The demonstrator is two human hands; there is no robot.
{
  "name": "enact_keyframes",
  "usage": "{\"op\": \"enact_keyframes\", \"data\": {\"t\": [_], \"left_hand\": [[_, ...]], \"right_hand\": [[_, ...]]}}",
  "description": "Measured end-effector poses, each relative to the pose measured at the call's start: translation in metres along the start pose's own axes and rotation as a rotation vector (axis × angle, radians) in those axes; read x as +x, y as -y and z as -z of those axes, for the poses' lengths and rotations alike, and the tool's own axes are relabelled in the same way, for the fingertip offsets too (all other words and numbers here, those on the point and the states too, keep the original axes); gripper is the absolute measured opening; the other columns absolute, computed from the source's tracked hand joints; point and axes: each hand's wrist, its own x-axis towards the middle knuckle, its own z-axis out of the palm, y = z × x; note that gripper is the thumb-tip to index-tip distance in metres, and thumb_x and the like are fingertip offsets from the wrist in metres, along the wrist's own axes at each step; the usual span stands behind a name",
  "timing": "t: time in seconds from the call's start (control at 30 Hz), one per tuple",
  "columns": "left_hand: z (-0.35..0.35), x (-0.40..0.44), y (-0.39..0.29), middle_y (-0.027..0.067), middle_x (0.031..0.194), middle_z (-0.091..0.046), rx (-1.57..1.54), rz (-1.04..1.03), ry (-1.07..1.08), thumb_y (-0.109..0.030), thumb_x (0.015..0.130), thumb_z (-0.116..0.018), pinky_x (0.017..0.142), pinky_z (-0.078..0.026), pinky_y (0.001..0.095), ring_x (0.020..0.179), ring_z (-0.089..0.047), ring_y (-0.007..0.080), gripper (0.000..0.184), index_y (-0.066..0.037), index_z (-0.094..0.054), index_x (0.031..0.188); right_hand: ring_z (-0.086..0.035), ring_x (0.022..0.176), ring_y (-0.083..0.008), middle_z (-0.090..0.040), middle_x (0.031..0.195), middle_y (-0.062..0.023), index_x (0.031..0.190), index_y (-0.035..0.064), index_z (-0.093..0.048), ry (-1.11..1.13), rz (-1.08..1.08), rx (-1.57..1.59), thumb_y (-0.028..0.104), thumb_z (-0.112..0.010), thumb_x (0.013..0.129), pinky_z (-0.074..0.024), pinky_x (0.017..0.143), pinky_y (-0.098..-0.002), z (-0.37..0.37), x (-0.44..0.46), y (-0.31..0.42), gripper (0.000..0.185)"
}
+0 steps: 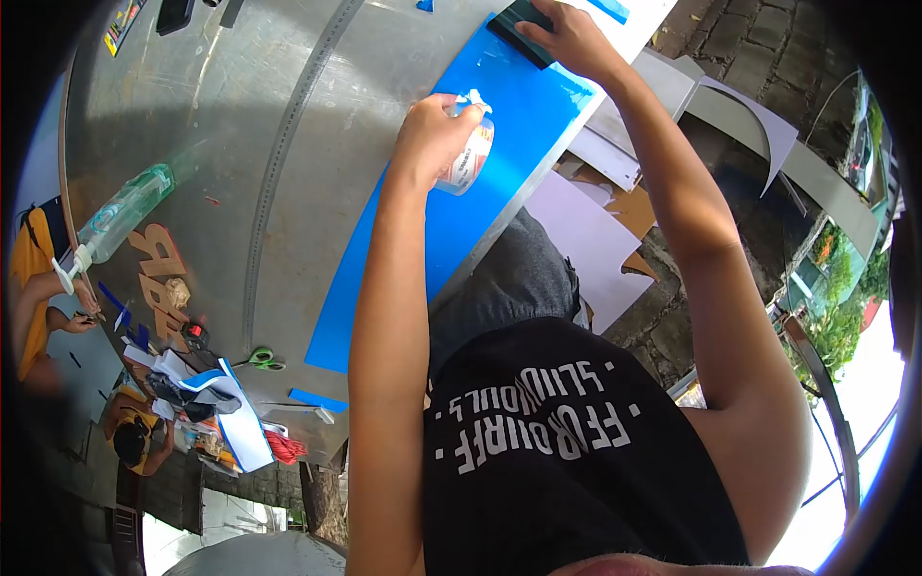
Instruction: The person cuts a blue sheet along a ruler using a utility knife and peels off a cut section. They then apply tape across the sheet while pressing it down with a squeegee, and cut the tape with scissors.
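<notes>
While the left hand (437,139) is wrapped around the top of a clear labelled bottle (468,158), the right hand (573,40) is up at the far end with its thumb lying on a dark flat block (523,34). Part of that hand gets cut off by the top of the view, so can't tell how the fingers close on it. The block sits over the upper part of a long blue sheet (451,240). Bottle's over the sheet too, around the middle, but no idea if its base is touching.

Edge-wise it's pretty snug: the sheet runs right along the person's side of a metal table (221,250), with just a thin pale margin past it. Beyond that, it's the grey trousers (504,274) and some pale offcut boards (595,250) lower down.

Most of the elbow room is on the other side, a wide band of metal between the sheet and a long ruler (274,168). Green-handled scissors (272,365) lie between the ruler's lower end and the sheet's lower corner, with a blue strip (317,399) near that corner too. Over by the opposite edge there's a green pump bottle (125,211).
</notes>
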Motion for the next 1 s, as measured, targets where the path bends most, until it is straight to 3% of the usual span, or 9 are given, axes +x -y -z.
{"op": "enact_keyframes", "data": {"t": [0.23,0.5,0.57,0.67,0.7,0.77,1.0], "left_hand": [[-0.002,-0.003,-0.003,0.0279,0.109,-0.073,0.002,0.006,-0.012,-0.029,0.092,-0.067,0.065,-0.062,0.0361,0.078,-0.078,0.0286,0.057,0.011,-0.063,0.131],[-0.003,0.004,0.006,0.0295,0.12,-0.07,0.06,0.012,-0.025,-0.037,0.091,-0.068,0.075,-0.063,0.0393,0.093,-0.078,0.0336,0.061,0.008,-0.065,0.132],[-0.003,0.003,0.005,0.0296,0.122,-0.069,0.052,0.024,-0.026,-0.037,0.091,-0.069,0.075,-0.063,0.0392,0.094,-0.077,0.0342,0.061,0.008,-0.065,0.132],[-0.003,0.003,0.002,0.03,0.123,-0.068,0.057,0.037,-0.028,-0.037,0.091,-0.069,0.076,-0.063,0.039,0.095,-0.077,0.0355,0.061,0.009,-0.065,0.132],[-0.004,0.003,0.002,0.0302,0.124,-0.068,0.068,0.044,-0.026,-0.037,0.091,-0.069,0.076,-0.063,0.0389,0.095,-0.077,0.0362,0.061,0.009,-0.065,0.132],[-0.003,0.006,0.002,0.0306,0.125,-0.067,0.073,0.044,-0.026,-0.037,0.091,-0.069,0.077,-0.063,0.0394,0.097,-0.077,0.0369,0.062,0.009,-0.064,0.132],[-0.004,0.003,-0.003,0.0317,0.127,-0.066,0.09,0.056,-0.037,-0.037,0.091,-0.07,0.082,-0.062,0.0417,0.102,-0.075,0.038,0.063,0.01,-0.064,0.133]], "right_hand": [[-0.059,0.069,-0.039,-0.062,0.078,-0.0284,0.095,-0.0079,-0.06,0.004,0.027,-0.01,0.017,-0.07,0.092,-0.0484,0.066,-0.0485,-0.006,0.003,-0.008,0.027],[-0.065,0.072,-0.0415,-0.067,0.083,-0.028,0.096,-0.0068,-0.066,0.055,0.03,-0.072,0.018,-0.071,0.091,-0.0517,0.068,-0.0491,-0.016,0.003,-0.014,0.026],[-0.075,0.079,-0.0343,-0.076,0.092,-0.0206,0.119,0.001,-0.073,-0.016,0.012,-0.088,0.031,-0.074,0.095,-0.0606,0.077,-0.0421,-0.035,0.006,-0.029,0.038],[-0.076,0.083,-0.0368,-0.076,0.099,-0.0247,0.124,-0.0033,-0.071,0.033,0.05,-0.149,0.033,-0.074,0.096,-0.0614,0.082,-0.0439,-0.026,0.002,-0.016,0.045],[-0.076,0.083,-0.0368,-0.076,0.099,-0.0247,0.124,-0.0033,-0.071,0.03,0.05,-0.149,0.033,-0.074,0.096,-0.0614,0.082,-0.0439,-0.027,0.001,-0.017,0.045],[-0.074,0.073,-0.0309,-0.075,0.091,-0.0215,0.12,-0.0031,-0.071,0.007,0.113,-0.169,0.037,-0.07,0.1,-0.0613,0.069,-0.0408,-0.032,0.0,-0.017,0.044],[-0.075,0.074,-0.0325,-0.076,0.093,-0.0228,0.123,-0.001,-0.072,-0.013,0.152,-0.176,0.035,-0.071,0.1,-0.0625,0.07,-0.041,-0.043,-0.002,-0.018,0.043]]}}
